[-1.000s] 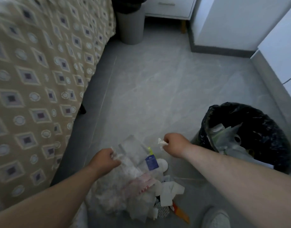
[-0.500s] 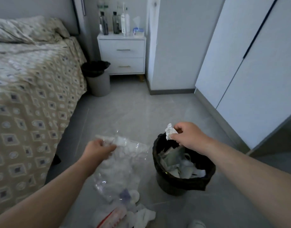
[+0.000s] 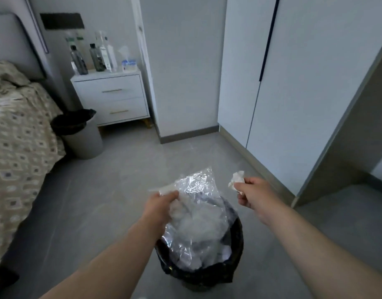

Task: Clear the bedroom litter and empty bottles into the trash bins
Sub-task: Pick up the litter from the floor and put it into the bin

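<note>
My left hand (image 3: 162, 205) grips the top of a clear plastic bag (image 3: 198, 214) with white stuff inside. The bag hangs over and partly into a black-lined trash bin (image 3: 233, 270) on the floor in front of me, hiding most of the bin's opening. My right hand (image 3: 251, 194) pinches a crumpled white tissue (image 3: 236, 180), held up just to the right of the bin. Inside the bin, white litter shows beneath the bag.
A second grey bin (image 3: 83, 137) with a black liner stands beside the bed (image 3: 17, 134). Several bottles (image 3: 93, 56) and a tissue box stand on the white nightstand (image 3: 112, 98). White wardrobe doors (image 3: 293, 83) run along the right wall.
My left hand has lifted the plastic bag off the floor pile and carried it right, over the bin. My right hand has risen with the tissue to the bin's right. My view tilted upward.
</note>
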Motion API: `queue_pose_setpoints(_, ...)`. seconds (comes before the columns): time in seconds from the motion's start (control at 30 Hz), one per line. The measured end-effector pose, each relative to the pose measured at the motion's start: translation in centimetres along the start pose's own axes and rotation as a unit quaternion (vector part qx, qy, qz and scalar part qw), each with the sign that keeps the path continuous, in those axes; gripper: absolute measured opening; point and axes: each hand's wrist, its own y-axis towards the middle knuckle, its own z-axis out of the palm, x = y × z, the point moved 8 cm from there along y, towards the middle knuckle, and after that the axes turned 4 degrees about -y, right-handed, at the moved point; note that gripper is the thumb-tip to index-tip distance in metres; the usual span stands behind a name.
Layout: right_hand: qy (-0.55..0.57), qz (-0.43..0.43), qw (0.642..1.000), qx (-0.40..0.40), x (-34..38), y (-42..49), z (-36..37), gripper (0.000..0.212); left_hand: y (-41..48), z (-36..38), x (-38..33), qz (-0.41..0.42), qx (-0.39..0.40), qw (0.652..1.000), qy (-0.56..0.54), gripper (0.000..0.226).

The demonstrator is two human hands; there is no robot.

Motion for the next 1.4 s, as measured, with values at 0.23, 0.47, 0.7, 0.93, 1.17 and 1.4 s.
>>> queue_pose_setpoints(0.23,-0.013,0.012,1.0,-0.013,-1.4,1.5,-0.4,0.006,2.3,-0.3,5.3,-0.025,-0.16,0.959,0.231,0.032)
queue_pose_setpoints(0.47,-0.131,-0.01,0.99,0.061,-1.6,-0.6,3.5,0.007,0.8,-0.5,4.4,0.018,-0.057,0.945,0.321,0.079)
queue_pose_setpoints(0.7,-0.359,-0.112,0.913,0.159,-4.2,-2.3,8.9,0.063,-1.1,-6.1,2.4,0.182,-0.033,0.892,0.413,0.079)
queue_pose_setpoints(0.93,-0.622,-0.201,0.718,0.241,-9.3,-1.8,15.7,0.096,1.0,-6.1,8.1,0.131,0.122,0.877,0.445,0.135)
queue_pose_setpoints(1.17,-0.677,-0.024,0.677,0.288,-17.7,1.5,17.9,0.102,2.8,-6.4,9.8,0.155,0.156,0.898,0.381,0.138)
queue_pose_setpoints(1.4,-0.684,-0.001,0.663,0.305,-18.8,1.0,17.6,0.073,2.8,-6.5,10.0,0.161,0.151,0.901,0.375,0.131)
